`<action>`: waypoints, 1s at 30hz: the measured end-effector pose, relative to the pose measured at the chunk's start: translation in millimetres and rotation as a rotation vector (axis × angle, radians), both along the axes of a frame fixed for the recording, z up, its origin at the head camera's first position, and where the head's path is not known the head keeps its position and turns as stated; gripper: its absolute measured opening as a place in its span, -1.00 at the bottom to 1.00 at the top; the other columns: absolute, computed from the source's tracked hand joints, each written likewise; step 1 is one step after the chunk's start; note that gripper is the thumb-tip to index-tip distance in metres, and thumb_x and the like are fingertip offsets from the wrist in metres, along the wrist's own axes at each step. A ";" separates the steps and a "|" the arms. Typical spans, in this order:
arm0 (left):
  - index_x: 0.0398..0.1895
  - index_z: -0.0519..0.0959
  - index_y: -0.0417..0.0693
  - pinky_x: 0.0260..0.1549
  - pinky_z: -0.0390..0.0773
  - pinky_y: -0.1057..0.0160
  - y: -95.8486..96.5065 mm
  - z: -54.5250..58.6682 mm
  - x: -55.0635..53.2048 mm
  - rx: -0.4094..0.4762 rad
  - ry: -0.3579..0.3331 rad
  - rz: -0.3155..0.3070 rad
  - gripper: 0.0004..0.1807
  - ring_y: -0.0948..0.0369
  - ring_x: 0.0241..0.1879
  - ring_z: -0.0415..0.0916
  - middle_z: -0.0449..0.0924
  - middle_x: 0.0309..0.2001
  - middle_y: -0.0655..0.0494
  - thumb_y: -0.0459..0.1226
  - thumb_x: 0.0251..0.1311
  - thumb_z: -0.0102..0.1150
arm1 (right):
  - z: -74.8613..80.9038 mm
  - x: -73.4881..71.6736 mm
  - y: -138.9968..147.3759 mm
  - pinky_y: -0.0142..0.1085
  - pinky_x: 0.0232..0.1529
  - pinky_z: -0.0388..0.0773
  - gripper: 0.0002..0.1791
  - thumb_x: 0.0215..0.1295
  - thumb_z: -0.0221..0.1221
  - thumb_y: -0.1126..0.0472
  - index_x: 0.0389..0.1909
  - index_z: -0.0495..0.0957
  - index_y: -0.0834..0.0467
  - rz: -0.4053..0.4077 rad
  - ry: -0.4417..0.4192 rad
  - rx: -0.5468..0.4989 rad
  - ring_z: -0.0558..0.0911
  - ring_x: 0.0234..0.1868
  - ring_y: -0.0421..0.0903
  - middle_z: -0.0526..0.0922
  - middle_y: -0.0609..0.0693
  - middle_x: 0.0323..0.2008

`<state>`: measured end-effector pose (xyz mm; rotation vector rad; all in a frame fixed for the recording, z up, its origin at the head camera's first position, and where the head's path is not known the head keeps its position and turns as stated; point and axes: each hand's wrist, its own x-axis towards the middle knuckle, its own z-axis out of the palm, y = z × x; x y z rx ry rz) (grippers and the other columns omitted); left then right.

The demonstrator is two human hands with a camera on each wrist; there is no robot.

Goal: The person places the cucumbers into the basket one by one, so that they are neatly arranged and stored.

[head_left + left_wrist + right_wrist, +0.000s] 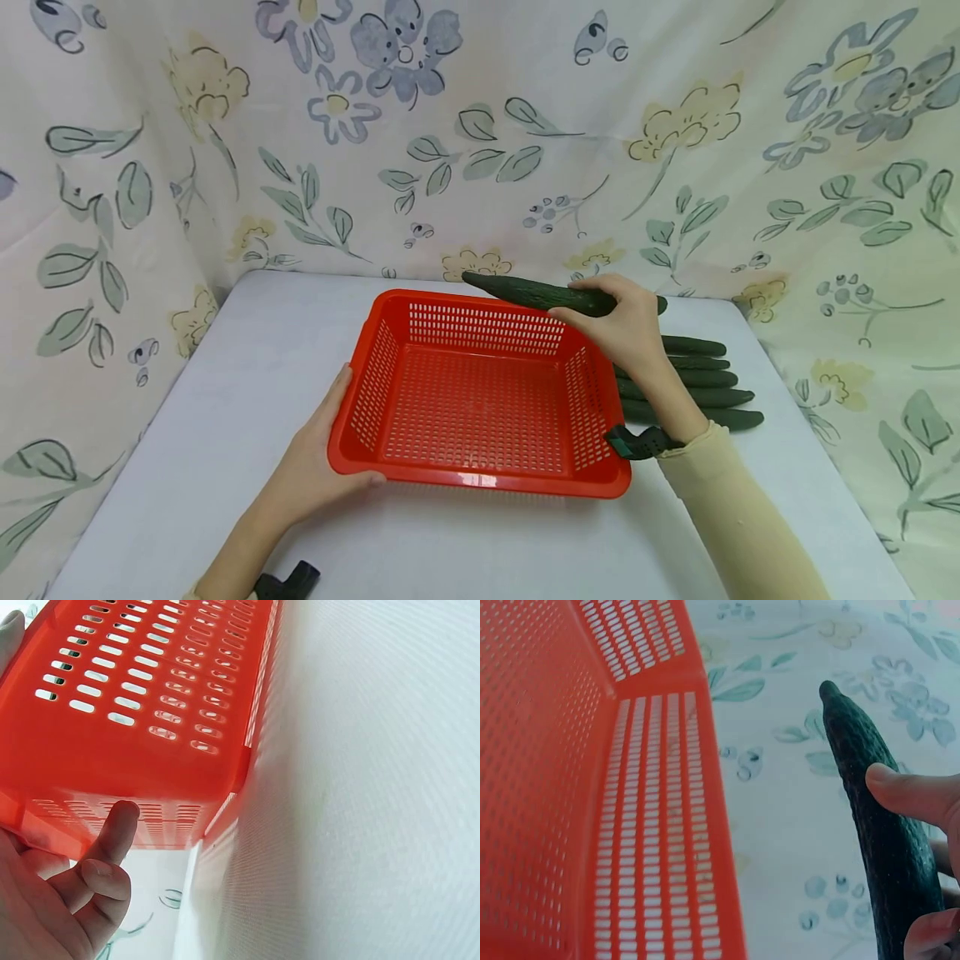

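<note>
A red plastic basket (480, 400) with slotted walls sits on the white table; nothing lies inside it. At its near left corner my left hand (318, 462) grips the basket, thumb along the front rim. In the left wrist view, bent fingers (112, 832) touch the slotted outer wall. My right hand (622, 321) holds a dark green cucumber (517, 290) over the basket's far right rim. The right wrist view shows the thumb pressed on this cucumber (862, 772), its narrow tip pointing away from the hand.
Several more cucumbers (712, 396) lie side by side to the right of the basket, partly hidden by my right forearm. White cloth covers the table (292, 333). A floral curtain (480, 150) hangs behind and on both sides.
</note>
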<state>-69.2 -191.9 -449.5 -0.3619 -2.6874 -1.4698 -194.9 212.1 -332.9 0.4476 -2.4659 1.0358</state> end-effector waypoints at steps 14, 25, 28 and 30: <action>0.77 -0.21 0.32 -0.05 0.64 0.33 -0.8 0.5 -1.3 -0.004 0.012 -0.004 0.59 -0.08 0.35 0.47 0.00 0.71 0.01 0.01 -0.24 0.79 | 8.1 -9.6 -49.5 -0.06 -0.02 0.61 -0.53 0.11 0.62 0.06 0.02 0.79 0.16 0.067 -0.072 -0.093 0.66 0.04 0.03 0.78 0.08 -0.01; 0.77 -0.20 0.32 -0.07 0.65 0.34 -0.2 0.2 -1.5 0.009 0.013 -0.003 0.57 -0.07 0.35 0.47 0.01 0.71 0.01 0.00 -0.22 0.78 | 0.7 -16.4 -83.2 0.01 0.20 0.54 -0.56 0.11 0.62 0.03 -0.01 0.80 0.10 0.093 -0.109 -0.134 0.63 0.16 0.03 0.80 0.02 -0.01; 0.77 -0.19 0.33 -0.09 0.66 0.34 0.0 0.6 -0.3 0.014 0.006 -0.001 0.55 -0.07 0.33 0.47 0.04 0.70 0.00 -0.01 -0.21 0.77 | -5.4 -17.7 -89.2 0.00 0.21 0.57 -0.57 0.13 0.61 0.02 -0.02 0.80 0.10 0.117 -0.142 -0.142 0.65 0.18 0.00 0.80 0.01 0.00; 0.77 -0.18 0.33 -0.10 0.66 0.34 0.3 0.7 0.4 0.016 0.002 0.002 0.54 -0.07 0.32 0.47 0.05 0.70 -0.01 -0.01 -0.21 0.77 | -9.8 -18.2 -92.2 -0.02 0.17 0.60 -0.58 0.13 0.61 0.02 -0.03 0.79 0.10 0.134 -0.166 -0.143 0.67 0.16 -0.02 0.80 0.00 0.00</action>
